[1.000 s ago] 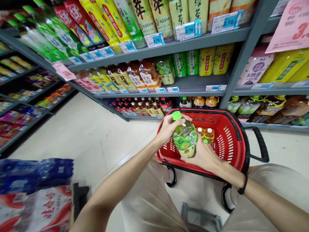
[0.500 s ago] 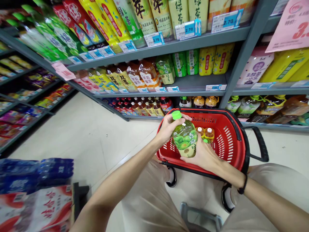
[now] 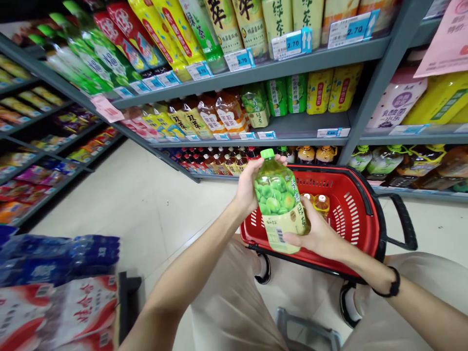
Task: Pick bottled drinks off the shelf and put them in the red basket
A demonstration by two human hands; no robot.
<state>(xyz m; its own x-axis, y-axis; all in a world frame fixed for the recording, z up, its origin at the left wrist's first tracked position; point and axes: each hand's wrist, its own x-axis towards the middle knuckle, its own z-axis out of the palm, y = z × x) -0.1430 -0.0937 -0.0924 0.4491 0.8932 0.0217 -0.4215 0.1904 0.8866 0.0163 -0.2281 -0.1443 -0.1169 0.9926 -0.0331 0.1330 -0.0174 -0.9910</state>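
A large bottle of green plum tea (image 3: 278, 204) with a green cap is held tilted over the left part of a red shopping basket (image 3: 360, 226). My left hand (image 3: 249, 183) is closed round its upper part, the fingers passing behind the neck and partly hidden. Low on the bottle's right side grips my right hand (image 3: 321, 231), thumb across the front label and the other fingers behind. Inside the basket, small bottles with white caps (image 3: 321, 204) stand partly covered by the tea bottle and my right hand.
Drink shelves (image 3: 292, 131) rise behind the basket, with several rows of bottles and price tags. A black basket handle (image 3: 400, 222) sticks out at right. Blue bottle packs (image 3: 62, 258) and red-white packs (image 3: 80, 312) sit at lower left. A grey stool (image 3: 307, 326) is between my legs.
The tea bottle has been turned and raised nearer to me, so its plum picture and lower label face me. Both hands still hold it. The view has shifted slightly.
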